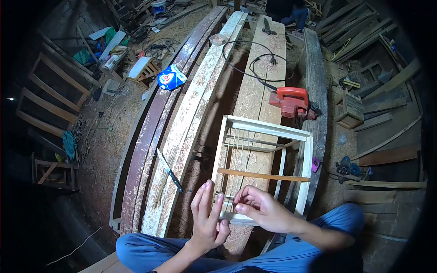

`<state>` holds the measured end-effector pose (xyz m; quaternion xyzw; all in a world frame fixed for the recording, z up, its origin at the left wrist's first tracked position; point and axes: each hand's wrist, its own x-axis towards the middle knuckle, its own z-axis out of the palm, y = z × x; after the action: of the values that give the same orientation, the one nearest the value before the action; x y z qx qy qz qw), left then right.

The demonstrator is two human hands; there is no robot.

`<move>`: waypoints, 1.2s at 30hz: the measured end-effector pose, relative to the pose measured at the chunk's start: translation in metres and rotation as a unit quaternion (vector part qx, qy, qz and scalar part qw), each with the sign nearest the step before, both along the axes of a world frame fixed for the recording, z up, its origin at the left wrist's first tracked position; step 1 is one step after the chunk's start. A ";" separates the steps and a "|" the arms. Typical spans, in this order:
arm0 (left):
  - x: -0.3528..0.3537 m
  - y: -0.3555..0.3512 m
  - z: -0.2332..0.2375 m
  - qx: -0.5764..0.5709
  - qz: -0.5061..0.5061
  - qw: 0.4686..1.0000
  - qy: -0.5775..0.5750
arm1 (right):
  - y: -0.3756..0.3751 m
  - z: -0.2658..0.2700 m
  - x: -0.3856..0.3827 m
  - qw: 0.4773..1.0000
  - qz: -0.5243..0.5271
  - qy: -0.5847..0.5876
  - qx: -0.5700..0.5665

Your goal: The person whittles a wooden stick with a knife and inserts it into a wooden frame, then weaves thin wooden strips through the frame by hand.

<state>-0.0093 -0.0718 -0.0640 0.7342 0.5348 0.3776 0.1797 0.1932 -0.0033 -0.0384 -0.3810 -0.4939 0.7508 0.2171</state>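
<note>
A pale wooden box frame point(268, 123) with several thin sticks point(241, 150) running lengthwise inside stands before me. A brown wooden strip point(264, 175) lies across its middle. My right hand point(264, 210) is over the near end of the frame, thumb and fingers pinched together by the thin sticks; what they hold, if anything, is too small to make out. At the frame's near left corner, my left hand point(208, 217) is raised with its fingers apart and nothing visible in it. A knife with a black handle point(175, 181) rests on the plank to the left.
Beyond the frame sits a red power tool point(291, 101), its black cable point(255, 63) looped over the shaving-covered planks point(255, 86). A blue packet point(171, 78) lies on the left planks. Small purple object point(316, 164) at right. Another person point(291, 16) is at the far end.
</note>
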 end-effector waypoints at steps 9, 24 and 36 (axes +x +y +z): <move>0.001 0.001 -0.001 0.005 0.004 1.000 0.007 | 0.004 0.003 0.010 0.998 0.059 -0.012 -0.033; 0.001 -0.001 -0.001 0.005 0.008 1.000 0.009 | 0.000 0.000 0.004 0.996 0.055 -0.060 0.044; 0.004 -0.003 0.001 0.002 0.016 1.000 0.003 | -0.004 0.006 -0.002 0.992 0.042 -0.083 0.086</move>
<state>-0.0050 -0.0751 -0.0633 0.7273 0.5462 0.3789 0.1705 0.1911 -0.0071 -0.0327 -0.4011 -0.5882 0.6799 0.1756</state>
